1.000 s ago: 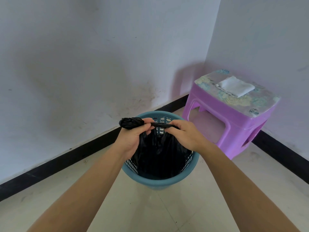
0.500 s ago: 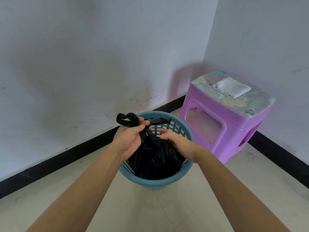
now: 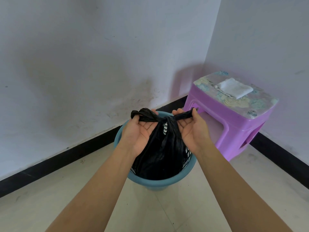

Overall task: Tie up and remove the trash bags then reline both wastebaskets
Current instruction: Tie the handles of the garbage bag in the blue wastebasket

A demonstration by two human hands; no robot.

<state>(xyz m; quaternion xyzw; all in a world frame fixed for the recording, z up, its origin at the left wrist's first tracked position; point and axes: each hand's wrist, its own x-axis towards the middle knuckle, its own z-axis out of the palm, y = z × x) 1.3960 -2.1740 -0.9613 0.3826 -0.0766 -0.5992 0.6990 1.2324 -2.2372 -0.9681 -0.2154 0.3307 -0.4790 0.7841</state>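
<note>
Both hands are palm-up, each closed round one twisted ear of the black trash bag (image 3: 160, 156): the left hand (image 3: 138, 131) grips the bunched left ear (image 3: 143, 114) in its curled fingers, and the right hand (image 3: 192, 129) pinches the thinner right ear (image 3: 184, 116) between thumb and fingers. Between the hands the ears cross in a knot (image 3: 164, 119), drawn out roughly level above the bag's gathered neck. The bag's body hangs inside the blue wastebasket (image 3: 158, 182), which stands on the tiled floor (image 3: 167, 211); it has not yet been lifted out. Judged step — cinching the knot. To do it well, pull the ears apart evenly and level, so that the knot seats down on the neck rather than sliding toward one hand. Thin film of this kind is likely to stretch or tear under a jerk, so a steady pull is advisable, and a second overhand pass would guard against slipping. Just right of the basket stands a purple stool (image 3: 234, 119) bearing a folded white cloth (image 3: 234, 87). A second wastebasket is not in view — removal and relining appear to lie ahead.
</note>
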